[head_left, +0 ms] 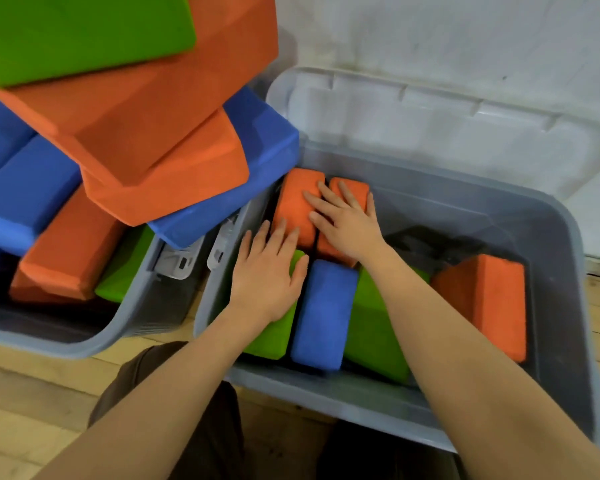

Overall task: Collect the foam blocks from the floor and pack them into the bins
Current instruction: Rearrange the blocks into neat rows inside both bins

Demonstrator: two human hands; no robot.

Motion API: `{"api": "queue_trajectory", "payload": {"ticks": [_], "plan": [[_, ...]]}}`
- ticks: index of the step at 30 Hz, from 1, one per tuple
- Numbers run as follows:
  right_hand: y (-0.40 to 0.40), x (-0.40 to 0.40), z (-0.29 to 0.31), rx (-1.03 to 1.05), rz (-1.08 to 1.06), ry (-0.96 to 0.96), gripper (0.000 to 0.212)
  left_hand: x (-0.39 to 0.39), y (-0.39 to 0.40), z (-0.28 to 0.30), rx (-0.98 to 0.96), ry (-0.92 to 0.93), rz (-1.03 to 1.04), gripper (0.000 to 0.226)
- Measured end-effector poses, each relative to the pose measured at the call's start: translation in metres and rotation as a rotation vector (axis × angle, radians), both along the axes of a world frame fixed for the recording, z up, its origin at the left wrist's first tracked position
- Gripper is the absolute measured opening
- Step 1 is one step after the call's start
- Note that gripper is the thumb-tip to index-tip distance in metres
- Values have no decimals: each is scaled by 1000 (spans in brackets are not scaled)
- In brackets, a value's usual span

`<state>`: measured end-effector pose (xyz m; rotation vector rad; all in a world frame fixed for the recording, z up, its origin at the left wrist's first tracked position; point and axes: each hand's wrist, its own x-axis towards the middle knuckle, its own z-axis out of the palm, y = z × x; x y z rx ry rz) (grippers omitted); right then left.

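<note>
Both hands lie flat with fingers straight, gripping nothing: the left hand (269, 271) on a green block (274, 334), the right hand (343, 220) on 2 orange blocks (293, 206) inside the bin (561, 306). Pressing evenly should seat these blocks snugly against the bin's far wall.

Orange blocks (297, 206) are lying under the hands, green (371, 327) and blue (323, 313) ones just beside, in a grey bin (565, 306).
</note>
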<state>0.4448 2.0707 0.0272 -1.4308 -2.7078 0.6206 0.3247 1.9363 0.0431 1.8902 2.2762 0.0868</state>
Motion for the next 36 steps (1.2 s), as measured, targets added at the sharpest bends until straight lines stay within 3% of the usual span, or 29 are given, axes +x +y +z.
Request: {"api": "queue_trajectory", "payload": {"ticks": [20,24,29,36], "plan": [[-14,-10,-10,233,10,12,54,-7,-3,-32,62,-121,-20,60],[-39,1,-10,124,-191,51,52,-3,-2,-33,56,-91,-22,61],[-66,5,-21,147,-203,57,68,3,-2,-32,23,-88,-37,63],[-62,-12,-24,122,-193,109,60,-13,2,-36,50,-190,-37,60]]}}
